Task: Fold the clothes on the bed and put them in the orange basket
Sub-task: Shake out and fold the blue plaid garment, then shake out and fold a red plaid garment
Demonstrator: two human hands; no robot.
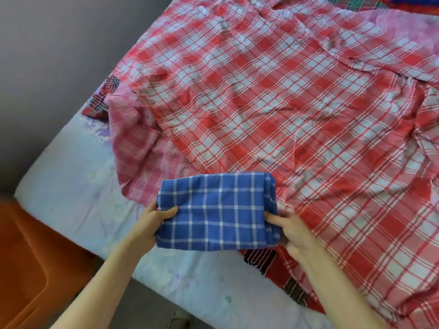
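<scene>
Head view: left hand (152, 223) and right hand (291, 230) each grip an end of the folded blue checked cloth (217, 213) above the bed's (71, 181) near edge, orange basket (31, 264) beside the bed's near-left corner

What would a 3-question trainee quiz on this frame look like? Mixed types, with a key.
1. True or false: the blue checked cloth is already folded.
2. What holds it? A) one hand B) both hands C) nothing, it lies free on the bed
3. Fill in: the orange basket sits at the frame's lower ____.

Key
1. True.
2. B: the left hand and the right hand each grip one end.
3. Left.
</scene>
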